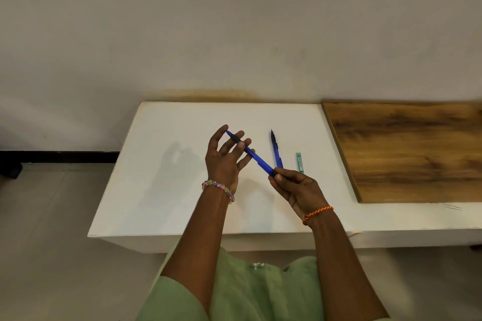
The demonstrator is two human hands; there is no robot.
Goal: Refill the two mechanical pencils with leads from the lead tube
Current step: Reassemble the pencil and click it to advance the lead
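A blue mechanical pencil is held in the air above the white table, slanting from upper left to lower right. My right hand pinches its cap end between thumb and fingers. My left hand is spread, and its straight fingers touch the dark grip near the tip. A second blue pencil lies on the table just to the right, tip pointing away from me. The green lead tube lies beside that pencil, further right.
A brown wooden board covers the right part of the table. The wall runs right behind the table. Grey floor lies to the left, past the table's left edge.
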